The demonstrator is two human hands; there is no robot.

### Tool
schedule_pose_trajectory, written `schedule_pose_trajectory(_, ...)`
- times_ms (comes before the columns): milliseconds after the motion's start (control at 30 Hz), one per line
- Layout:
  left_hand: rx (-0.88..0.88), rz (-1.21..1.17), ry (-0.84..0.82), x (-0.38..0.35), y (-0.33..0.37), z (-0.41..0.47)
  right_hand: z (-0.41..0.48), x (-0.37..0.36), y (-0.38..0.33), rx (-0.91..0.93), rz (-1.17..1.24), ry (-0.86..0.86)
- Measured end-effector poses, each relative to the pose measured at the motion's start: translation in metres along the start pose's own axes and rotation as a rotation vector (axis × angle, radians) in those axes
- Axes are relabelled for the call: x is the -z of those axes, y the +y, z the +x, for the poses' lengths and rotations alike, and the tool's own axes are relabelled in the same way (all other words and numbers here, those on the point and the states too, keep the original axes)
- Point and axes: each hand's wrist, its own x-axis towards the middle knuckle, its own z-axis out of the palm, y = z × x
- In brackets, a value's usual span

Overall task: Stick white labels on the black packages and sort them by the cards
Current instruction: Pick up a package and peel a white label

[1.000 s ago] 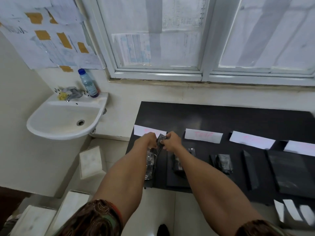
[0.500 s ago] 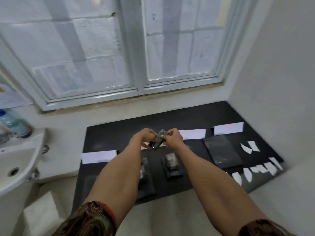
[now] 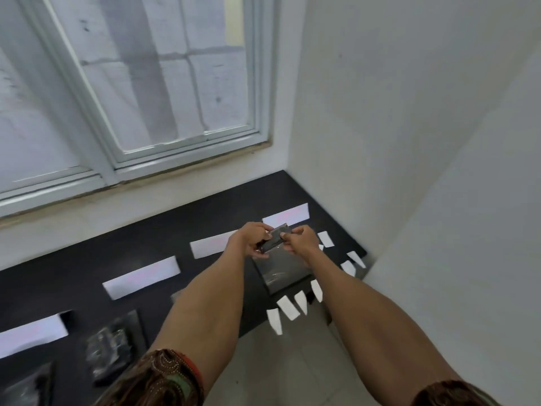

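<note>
held package (image 3: 273, 241): one small black package, off the desk, pinched between both hands above the far-right part of the desk; long axis runs diagonal, near-left end low to far-right end high
left hand (image 3: 251, 240): closed on the package's lower-left end
right hand (image 3: 301, 241): fingers closed on its upper-right edge
flat package (image 3: 281, 271): one larger black package lying on the desk directly under the hands, long axis roughly away from the person
other packages: two visible at lower left, one crinkled (image 3: 109, 351), one cut by the bottom-left corner (image 3: 26, 388); blurred, count may be short
cards: four white strips in a diagonal row on the desk; far right (image 3: 288, 215), next (image 3: 209, 244), next (image 3: 142, 277), nearest left (image 3: 32, 335); pinkish writing, not legible
labels: eight white pieces seen along the desk's right and near edge, e.g. (image 3: 288, 308), (image 3: 325, 238), (image 3: 356, 259); one partly hidden by the right wrist
desk (image 3: 87, 259): black top, set in the corner under a window (image 3: 152, 83)
</note>
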Motion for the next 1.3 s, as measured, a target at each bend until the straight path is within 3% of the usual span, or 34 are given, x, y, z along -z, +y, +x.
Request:
schedule_pose_trajectory(200, 0.011, -0.049, -0.087, -0.065, 0.025, 0.043, 0.011, 0.07, -0.004, -0.065, 0.095, 0.062)
schedule_pose_trajectory(700, 0.037, 0.065, -0.08, -0.148, 0.066, 0.129, 0.091, 0.149, 0.025, -0.155, 0.096, 0.142)
schedule_pose_trajectory(833, 0.038, 0.055, -0.05, -0.171, 0.077, 0.143, 0.119, 0.176, 0.042, -0.176, -0.018, 0.174)
schedule_pose_trajectory(1067, 0.049, 0.017, 0.022, -0.197, 0.076, 0.172, 0.151, 0.213, 0.073, -0.217, -0.438, 0.127)
schedule_pose_trajectory(1300, 0.073, -0.006, 0.015, -0.208, 0.064, 0.18, 0.166, 0.204, 0.102, -0.255, -0.546, -0.019)
